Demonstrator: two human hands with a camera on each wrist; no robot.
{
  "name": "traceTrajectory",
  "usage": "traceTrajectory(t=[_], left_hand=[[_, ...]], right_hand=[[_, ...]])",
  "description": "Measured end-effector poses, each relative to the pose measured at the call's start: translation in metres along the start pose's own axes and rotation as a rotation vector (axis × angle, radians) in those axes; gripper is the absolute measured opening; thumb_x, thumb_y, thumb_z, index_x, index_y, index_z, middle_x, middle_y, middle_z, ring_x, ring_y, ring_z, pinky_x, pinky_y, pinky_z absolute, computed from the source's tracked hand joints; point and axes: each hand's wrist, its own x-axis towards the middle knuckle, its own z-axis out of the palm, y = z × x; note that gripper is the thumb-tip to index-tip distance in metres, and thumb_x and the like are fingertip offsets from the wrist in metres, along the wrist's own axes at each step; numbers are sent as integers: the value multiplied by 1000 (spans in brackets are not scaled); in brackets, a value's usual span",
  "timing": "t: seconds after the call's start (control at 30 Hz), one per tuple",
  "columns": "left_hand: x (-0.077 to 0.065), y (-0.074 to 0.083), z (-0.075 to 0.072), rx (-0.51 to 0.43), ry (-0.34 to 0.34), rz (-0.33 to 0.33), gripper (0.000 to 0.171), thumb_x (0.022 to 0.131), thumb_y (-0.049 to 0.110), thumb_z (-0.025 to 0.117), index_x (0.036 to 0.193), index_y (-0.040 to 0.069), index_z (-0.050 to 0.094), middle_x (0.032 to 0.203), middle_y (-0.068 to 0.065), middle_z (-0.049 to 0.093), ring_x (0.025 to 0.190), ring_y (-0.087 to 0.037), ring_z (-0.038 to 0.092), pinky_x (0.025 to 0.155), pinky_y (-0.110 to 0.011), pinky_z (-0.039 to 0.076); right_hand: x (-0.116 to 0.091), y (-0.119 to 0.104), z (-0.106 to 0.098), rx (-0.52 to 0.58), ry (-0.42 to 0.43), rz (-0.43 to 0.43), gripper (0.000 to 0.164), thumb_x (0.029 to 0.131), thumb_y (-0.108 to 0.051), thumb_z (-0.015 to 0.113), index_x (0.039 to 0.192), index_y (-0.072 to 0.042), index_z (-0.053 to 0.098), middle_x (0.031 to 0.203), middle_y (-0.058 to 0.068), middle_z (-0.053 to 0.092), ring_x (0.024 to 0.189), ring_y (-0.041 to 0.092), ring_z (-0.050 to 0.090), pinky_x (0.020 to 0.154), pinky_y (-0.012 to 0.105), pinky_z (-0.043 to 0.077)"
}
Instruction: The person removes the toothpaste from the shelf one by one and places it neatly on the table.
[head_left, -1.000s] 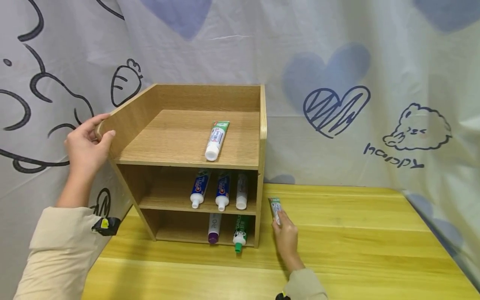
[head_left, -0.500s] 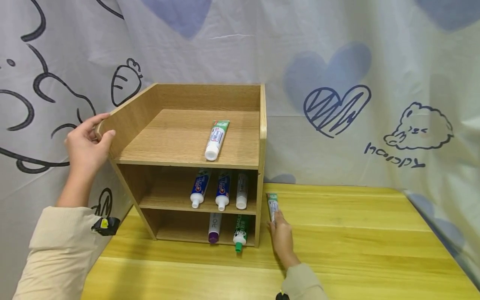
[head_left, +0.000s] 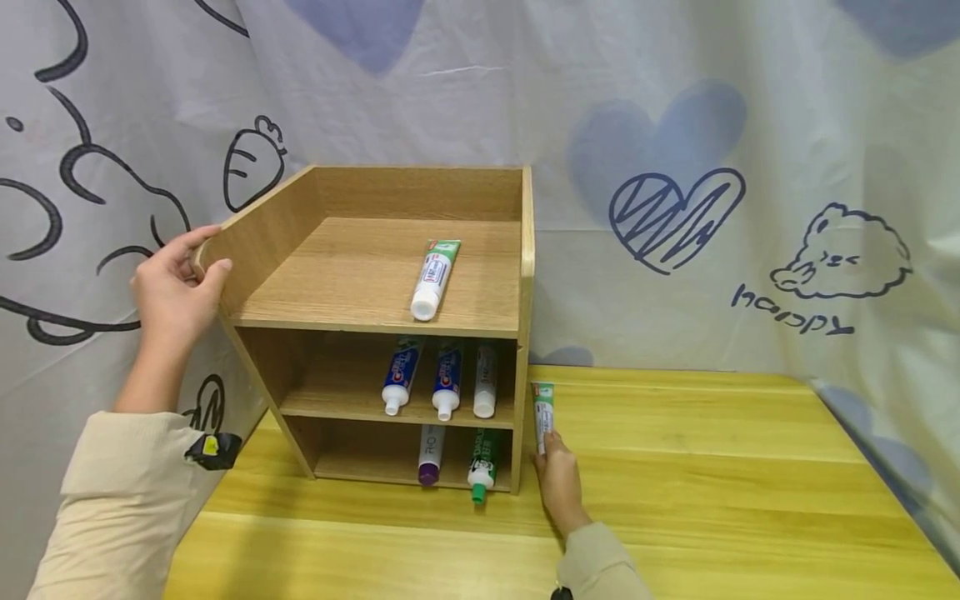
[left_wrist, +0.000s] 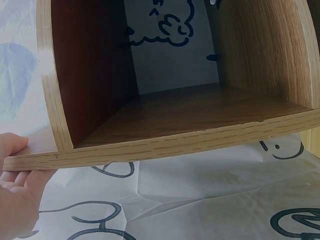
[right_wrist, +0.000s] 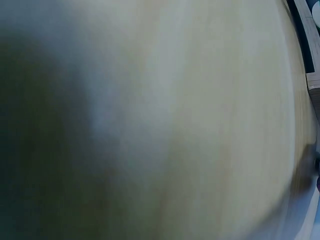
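A small wooden shelf (head_left: 375, 326) with three levels stands on the table. My left hand (head_left: 176, 279) grips the front edge of its left side panel; in the left wrist view, thumb and fingers of that hand (left_wrist: 22, 195) lie on either side of the board. Just right of the shelf, my right hand (head_left: 560, 483) holds a green-and-white toothpaste tube (head_left: 543, 408) low over the table, green end pointing away; its near end is hidden by the hand. A similar toothpaste tube (head_left: 435, 279) lies on the top level. The right wrist view is mostly blurred.
Two blue toothpaste tubes (head_left: 447, 379) and a grey-white tube (head_left: 485, 383) lie on the middle level. On the bottom level are a purple-capped tube (head_left: 431, 454) and a green-capped tube (head_left: 482, 471). A patterned curtain (head_left: 660, 292) hangs behind the yellow wooden table (head_left: 712, 483).
My right hand has moved slightly left toward the shelf's side with the toothpaste tube, which now points straighter away. My left hand keeps its grip on the panel.
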Motion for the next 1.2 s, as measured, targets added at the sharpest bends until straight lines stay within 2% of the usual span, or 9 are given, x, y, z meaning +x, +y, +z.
traceTrajectory(t=[0.23, 0.43, 0.53, 0.67, 0.93, 0.97, 1.07, 1.2], left_hand=[[1, 0, -1, -4, 11, 1, 37, 83, 5, 59, 120, 7, 62, 51, 40, 41, 45, 18, 43, 40, -4, 34], [2, -2, -1, 0, 10, -5, 38, 83, 6, 59, 121, 6, 61, 53, 41, 41, 46, 19, 42, 42, -3, 34], [2, -1, -1, 15, 2, 4, 38, 84, 6, 59, 122, 6, 61, 51, 42, 40, 45, 19, 41, 41, -3, 33], [2, 1, -1, 28, -6, 20, 38, 84, 6, 58, 122, 6, 61, 49, 40, 39, 42, 18, 40, 39, -4, 31], [-1, 3, -1, 59, 1, 43, 39, 85, 5, 57, 123, 10, 60, 49, 36, 36, 42, 15, 35, 41, -6, 30], [-1, 3, 0, 65, 2, 46, 40, 85, 4, 57, 124, 11, 60, 48, 33, 35, 42, 14, 34, 46, -4, 29], [-2, 2, 0, 79, 6, 50, 40, 85, 5, 57, 124, 13, 60, 47, 28, 33, 43, 11, 32, 56, -8, 28], [-2, 1, 1, 87, 6, 39, 41, 85, 5, 57, 125, 15, 60, 45, 29, 33, 43, 11, 31, 58, -11, 27]], right_hand=[[3, -1, -3, 26, -7, -3, 31, 69, 8, 72, 97, 17, 61, 96, 30, 64, 78, 38, 66, 63, 38, 56], [10, -3, -15, 90, -19, 55, 26, 73, 6, 69, 96, 14, 62, 91, 27, 66, 73, 34, 66, 61, 36, 56], [14, -6, -25, 115, 36, 71, 26, 75, 4, 69, 97, 15, 63, 95, 29, 66, 83, 39, 66, 69, 39, 56], [21, -12, -39, 136, 142, 45, 24, 75, 4, 69, 96, 15, 64, 96, 31, 64, 91, 44, 64, 77, 42, 53], [33, -24, -56, 185, 339, -115, 23, 72, 11, 68, 95, 13, 65, 96, 29, 65, 90, 42, 65, 76, 40, 53], [34, -27, -58, 186, 363, -132, 23, 72, 11, 68, 94, 13, 65, 95, 29, 66, 88, 42, 65, 75, 39, 54], [37, -36, -65, 194, 409, -153, 22, 71, 12, 68, 93, 13, 66, 92, 28, 66, 85, 41, 65, 72, 38, 54], [40, -49, -76, 197, 437, -157, 23, 70, 11, 69, 93, 13, 66, 91, 28, 66, 82, 40, 66, 70, 35, 53]])
